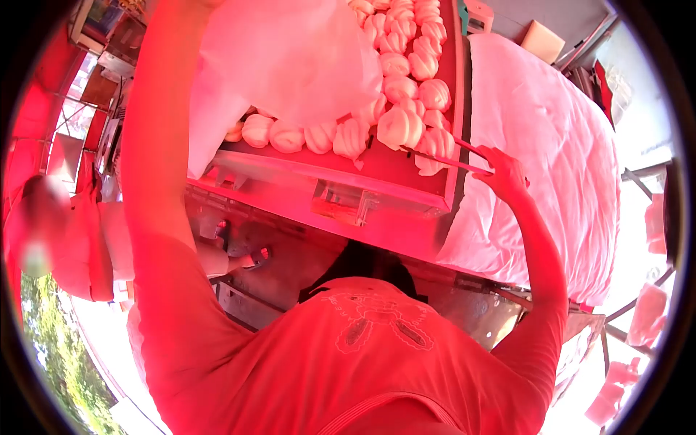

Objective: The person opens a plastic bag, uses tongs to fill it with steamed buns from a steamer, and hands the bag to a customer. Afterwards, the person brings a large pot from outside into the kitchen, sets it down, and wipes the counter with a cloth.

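The person's right hand is closed round a slender two-pronged utensil, whose spread prongs point between nine and ten o'clock, toward the corner bun on the tray; that bun's long axis runs roughly twelve to six, across the prongs. The lower prong's tip reaches the neighbouring bun, but whether the prongs pinch either one cannot be told. The left hand, cut off at the view's eleven o'clock edge, is much farther away, its grip unseen.
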A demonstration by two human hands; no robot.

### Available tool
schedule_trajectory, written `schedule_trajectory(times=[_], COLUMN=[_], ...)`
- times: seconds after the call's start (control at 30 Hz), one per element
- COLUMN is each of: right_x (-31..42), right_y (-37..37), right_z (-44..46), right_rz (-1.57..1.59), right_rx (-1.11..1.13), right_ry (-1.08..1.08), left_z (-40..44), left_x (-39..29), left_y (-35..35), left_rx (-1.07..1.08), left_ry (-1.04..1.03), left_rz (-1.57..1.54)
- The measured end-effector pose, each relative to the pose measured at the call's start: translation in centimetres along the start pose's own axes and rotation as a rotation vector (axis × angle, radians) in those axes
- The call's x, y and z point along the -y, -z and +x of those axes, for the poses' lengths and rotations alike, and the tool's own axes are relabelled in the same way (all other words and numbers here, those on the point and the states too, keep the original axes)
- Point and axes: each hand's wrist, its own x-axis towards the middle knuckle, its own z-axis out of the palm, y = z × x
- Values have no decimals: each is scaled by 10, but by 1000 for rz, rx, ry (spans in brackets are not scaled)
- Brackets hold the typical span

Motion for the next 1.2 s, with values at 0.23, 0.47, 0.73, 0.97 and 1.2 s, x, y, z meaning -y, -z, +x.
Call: schedule_trajectory(times=[0.23, 0.47, 0.73, 0.97, 1.2], right_x=[-16, 77, 99, 141, 123], right_y=[13, 54, 19, -76, -18], right_z=[-50, -13, 65, 198, 157], right_rz=[307, 1022, 538, 71, 170], right_rx=[-84, 232, 342, 81, -85], right_ry=[-261, -241, -152, 155, 65], left_z=[-84, -87, -94, -88, -76], left_x=[21, 6, 6, 58, 79], left_y=[-30, -65, -39, -63, 61], left_rx=[150, 291, 528, 529, 57], left_ry=[291, 151, 108, 164, 526], left_rz=[792, 1084, 844, 333, 151])
